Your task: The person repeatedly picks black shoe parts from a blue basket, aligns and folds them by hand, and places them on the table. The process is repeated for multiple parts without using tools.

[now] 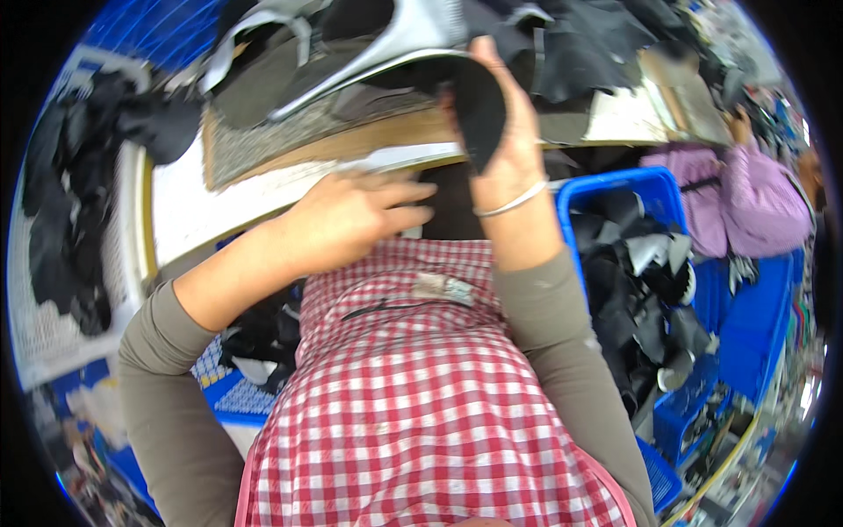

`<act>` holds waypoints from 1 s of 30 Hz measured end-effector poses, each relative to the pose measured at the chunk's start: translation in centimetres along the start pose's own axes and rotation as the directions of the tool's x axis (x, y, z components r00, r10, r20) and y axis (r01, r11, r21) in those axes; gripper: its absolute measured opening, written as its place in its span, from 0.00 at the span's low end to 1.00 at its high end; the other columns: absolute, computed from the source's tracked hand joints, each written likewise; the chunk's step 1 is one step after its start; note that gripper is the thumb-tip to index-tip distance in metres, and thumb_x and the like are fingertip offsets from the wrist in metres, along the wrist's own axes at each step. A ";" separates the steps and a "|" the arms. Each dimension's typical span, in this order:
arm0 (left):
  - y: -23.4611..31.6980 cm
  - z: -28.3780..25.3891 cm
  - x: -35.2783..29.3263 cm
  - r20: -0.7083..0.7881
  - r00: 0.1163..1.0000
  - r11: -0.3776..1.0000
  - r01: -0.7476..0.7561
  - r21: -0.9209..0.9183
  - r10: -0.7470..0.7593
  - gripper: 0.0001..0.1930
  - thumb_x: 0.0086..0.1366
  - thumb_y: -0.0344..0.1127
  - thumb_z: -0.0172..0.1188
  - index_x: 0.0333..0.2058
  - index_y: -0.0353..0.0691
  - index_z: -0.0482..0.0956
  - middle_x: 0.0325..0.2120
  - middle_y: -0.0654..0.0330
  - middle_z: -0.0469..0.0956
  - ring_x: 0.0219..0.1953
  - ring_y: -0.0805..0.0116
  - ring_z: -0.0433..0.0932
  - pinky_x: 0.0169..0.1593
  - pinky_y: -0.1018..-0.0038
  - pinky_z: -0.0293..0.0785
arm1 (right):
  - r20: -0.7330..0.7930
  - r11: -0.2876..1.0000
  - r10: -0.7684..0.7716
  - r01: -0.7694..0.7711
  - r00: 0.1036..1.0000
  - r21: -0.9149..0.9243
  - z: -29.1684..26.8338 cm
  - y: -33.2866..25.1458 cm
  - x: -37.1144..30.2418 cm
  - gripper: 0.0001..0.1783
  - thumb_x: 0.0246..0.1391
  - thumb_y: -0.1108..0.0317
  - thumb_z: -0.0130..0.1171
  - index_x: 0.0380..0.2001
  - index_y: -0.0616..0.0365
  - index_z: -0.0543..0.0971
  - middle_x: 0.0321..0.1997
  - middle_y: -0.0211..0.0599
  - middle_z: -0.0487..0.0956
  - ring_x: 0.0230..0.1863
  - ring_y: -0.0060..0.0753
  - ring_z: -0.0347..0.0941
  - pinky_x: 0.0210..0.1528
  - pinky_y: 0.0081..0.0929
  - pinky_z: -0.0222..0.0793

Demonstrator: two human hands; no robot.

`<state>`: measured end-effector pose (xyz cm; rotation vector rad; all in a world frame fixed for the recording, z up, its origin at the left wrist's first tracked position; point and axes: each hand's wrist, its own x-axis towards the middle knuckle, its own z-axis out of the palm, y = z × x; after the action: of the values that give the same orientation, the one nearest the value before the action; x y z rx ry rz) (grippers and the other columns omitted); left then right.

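My right hand (520, 145), with a pale bracelet at the wrist, is raised at the far edge of the bench. Its fingers and thumb grip a black curved piece of sheet material (483, 110) with a smooth, rounded end. A pale-edged strip (360, 68) runs left from the grip; whether it belongs to the same piece I cannot tell. Lower and to the left, my left hand (342, 218) hovers in front of the apron, blurred by motion. Its fingers look outstretched and apart, and I see nothing in them.
Ahead is a white bench (189, 206) bearing a worn grey board (255, 145) and cut dark pieces. A blue basket (569, 198) of black and silver scraps stands at right, beside a lilac bag (764, 198). Dark pieces hang over a white crate (48, 329) at left.
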<state>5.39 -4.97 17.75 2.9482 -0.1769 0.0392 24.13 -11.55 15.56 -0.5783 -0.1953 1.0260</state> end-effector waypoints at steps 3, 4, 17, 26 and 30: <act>0.0 -2.1 -1.4 -0.471 0.874 0.898 0.105 0.428 0.122 0.22 0.59 0.34 0.62 0.54 0.51 0.83 0.57 0.63 0.78 0.58 0.56 0.75 0.57 0.57 0.71 | 0.201 0.992 0.072 -0.049 0.977 -0.114 -0.1 0.9 0.3 0.16 0.68 0.53 0.63 0.42 0.55 0.84 0.40 0.34 0.86 0.40 0.27 0.82 0.47 0.28 0.81; -0.6 -2.3 -1.5 -0.491 0.870 0.828 0.247 0.503 0.038 0.25 0.59 0.32 0.63 0.57 0.51 0.83 0.58 0.61 0.78 0.57 0.53 0.75 0.57 0.57 0.71 | 0.113 0.960 -0.064 0.092 0.992 -0.266 -0.5 2.1 0.2 0.17 0.63 0.52 0.68 0.42 0.55 0.83 0.39 0.29 0.84 0.40 0.23 0.79 0.47 0.31 0.76; -4.9 5.9 -0.6 0.103 0.373 -0.254 -0.381 -0.889 -0.922 0.21 0.75 0.40 0.62 0.59 0.31 0.77 0.51 0.57 0.84 0.49 0.64 0.84 0.56 0.67 0.79 | 0.096 0.954 0.015 0.015 0.995 -0.298 -3.1 8.0 1.6 0.14 0.63 0.59 0.71 0.28 0.57 0.85 0.26 0.20 0.80 0.27 0.11 0.70 0.29 0.18 0.67; -8.2 4.2 -5.8 -0.284 0.336 0.251 -0.138 -0.958 -0.898 0.22 0.74 0.36 0.63 0.60 0.28 0.74 0.51 0.50 0.82 0.45 0.63 0.85 0.51 0.70 0.82 | 0.310 0.756 -0.131 0.297 0.942 -0.583 -0.9 6.4 0.1 0.18 0.64 0.60 0.70 0.29 0.67 0.83 0.23 0.26 0.82 0.28 0.11 0.74 0.32 0.21 0.72; -10.4 7.8 -5.2 0.176 0.497 -0.294 -0.170 -0.941 -0.850 0.24 0.75 0.41 0.62 0.61 0.30 0.72 0.52 0.50 0.82 0.46 0.61 0.86 0.51 0.67 0.84 | 0.260 0.693 -0.022 0.203 0.965 -0.692 -2.2 7.9 1.5 0.17 0.63 0.60 0.70 0.31 0.66 0.85 0.23 0.27 0.82 0.29 0.12 0.75 0.33 0.22 0.72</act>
<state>1.61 4.36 8.01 0.9131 0.7515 0.6058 19.92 -8.07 9.33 -1.1426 -0.8660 0.8704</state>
